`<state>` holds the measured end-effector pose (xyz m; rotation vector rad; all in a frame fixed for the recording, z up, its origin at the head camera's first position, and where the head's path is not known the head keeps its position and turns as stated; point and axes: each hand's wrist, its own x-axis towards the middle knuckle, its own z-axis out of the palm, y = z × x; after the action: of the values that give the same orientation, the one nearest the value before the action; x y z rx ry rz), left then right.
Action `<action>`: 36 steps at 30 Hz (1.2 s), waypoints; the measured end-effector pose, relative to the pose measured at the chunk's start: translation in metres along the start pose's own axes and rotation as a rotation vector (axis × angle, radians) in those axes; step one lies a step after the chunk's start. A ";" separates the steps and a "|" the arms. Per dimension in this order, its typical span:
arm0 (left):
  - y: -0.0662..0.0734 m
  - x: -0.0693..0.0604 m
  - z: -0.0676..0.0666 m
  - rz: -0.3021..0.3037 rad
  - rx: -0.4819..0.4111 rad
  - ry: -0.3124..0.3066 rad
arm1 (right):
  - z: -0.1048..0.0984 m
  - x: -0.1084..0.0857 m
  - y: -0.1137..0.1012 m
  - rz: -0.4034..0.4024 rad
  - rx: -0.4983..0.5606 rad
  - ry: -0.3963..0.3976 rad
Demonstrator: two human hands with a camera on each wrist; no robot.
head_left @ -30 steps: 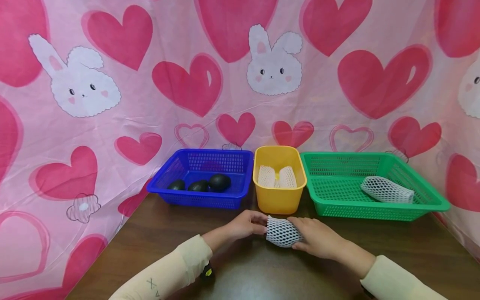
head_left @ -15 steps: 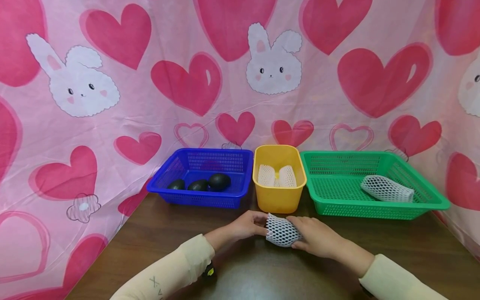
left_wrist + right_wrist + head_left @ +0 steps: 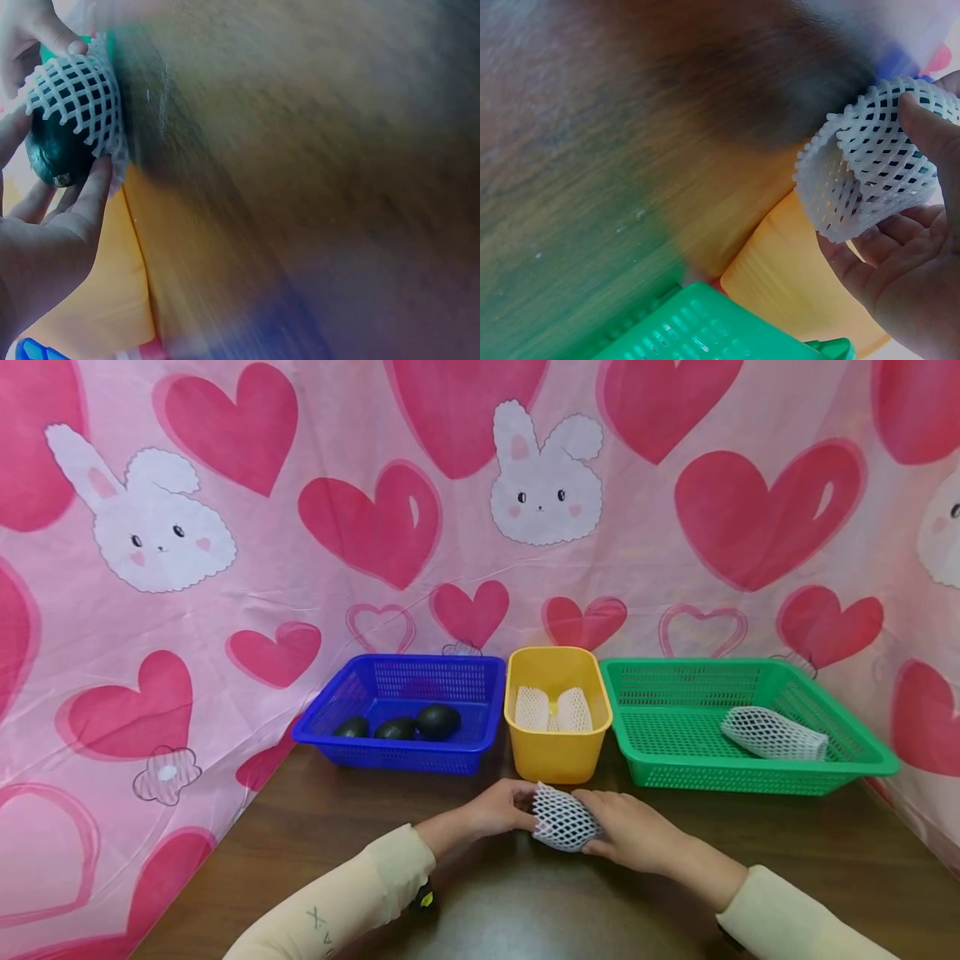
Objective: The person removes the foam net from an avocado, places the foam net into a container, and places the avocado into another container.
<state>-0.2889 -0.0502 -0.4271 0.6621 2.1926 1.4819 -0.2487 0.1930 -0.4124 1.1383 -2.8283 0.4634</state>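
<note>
Holding almost the pose of a second ago, the person's two hands meet over the dark brown wooden surface, just in front of the yellow plastic tub. Little has changed over that second: the left forearm has edged slightly inward, while the fruit and its covering stay between the hands.

The left hand has its grip curled about the bare end of a glossy, dark green oval fruit, fingers on either side of it. The right hand grips the white foam mesh net, thumb on top and fingers beneath. The net encloses part of the fruit; the stem end sticks out toward the left palm, and on the right-hand side the net's open end stands loose and hollow.

That near-stillness suggests the covering is being worked on bit by bit, and I judge it only partly done. Nothing in the containers has shifted: three dark oval fruits lie in the blue slotted plastic basket, spare white nets stand in the tub, and one mesh-covered bundle lies in the green slotted plastic basket.
</note>
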 end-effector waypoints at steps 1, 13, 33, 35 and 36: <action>0.000 0.000 0.000 -0.003 0.006 0.000 | 0.000 0.000 0.000 0.000 0.000 0.000; 0.000 0.005 0.004 0.037 0.148 -0.016 | 0.001 0.002 -0.003 -0.024 0.004 0.026; -0.001 0.001 0.003 0.051 0.254 0.000 | -0.002 0.005 -0.001 -0.034 -0.044 0.006; -0.001 0.000 0.002 0.045 0.271 0.006 | -0.002 0.006 -0.001 -0.041 -0.034 0.011; -0.001 -0.001 0.001 0.041 0.277 0.007 | -0.002 0.006 -0.001 -0.044 -0.027 0.014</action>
<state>-0.2878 -0.0500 -0.4286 0.7945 2.4276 1.2102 -0.2524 0.1887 -0.4090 1.1853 -2.7825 0.4265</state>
